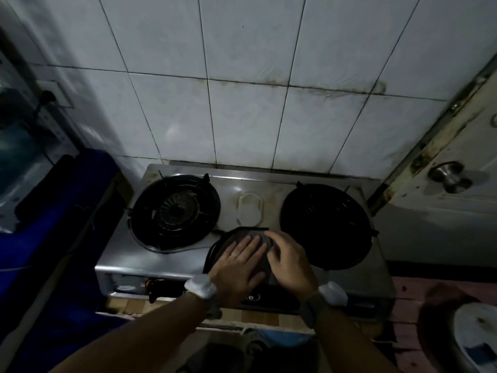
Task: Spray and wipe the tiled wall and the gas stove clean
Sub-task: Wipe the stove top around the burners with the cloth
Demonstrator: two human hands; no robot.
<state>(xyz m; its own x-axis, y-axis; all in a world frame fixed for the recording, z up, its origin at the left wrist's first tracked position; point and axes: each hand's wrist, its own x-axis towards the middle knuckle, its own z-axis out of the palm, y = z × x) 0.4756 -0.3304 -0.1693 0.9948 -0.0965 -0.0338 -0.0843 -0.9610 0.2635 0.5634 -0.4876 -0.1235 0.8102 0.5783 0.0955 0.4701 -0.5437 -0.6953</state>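
Steel stove [150,254] sits against the tiled wall [242,117], and both hands work at its front edge, between the burners. A dark grey cloth [228,239], or perhaps a pad, lies there.

The left hand [239,265] lies flat on it with straight fingers, likely pinning it down so it cannot slide on the smooth metal. The right hand [289,261] arches over the cloth's right side with bent fingers, tips on the fabric. Whether it pinches a fold or only presses, I cannot tell. My guess is that the cloth is being folded or readied for a wiping stroke.

Brown grime [330,91] runs along a grout line on the wall, so that surface looks unfinished. The stove top between the left burner [174,211] and the covered right burner [325,224] shows dull smears around a white oval [249,208]. No spray bottle is in view.
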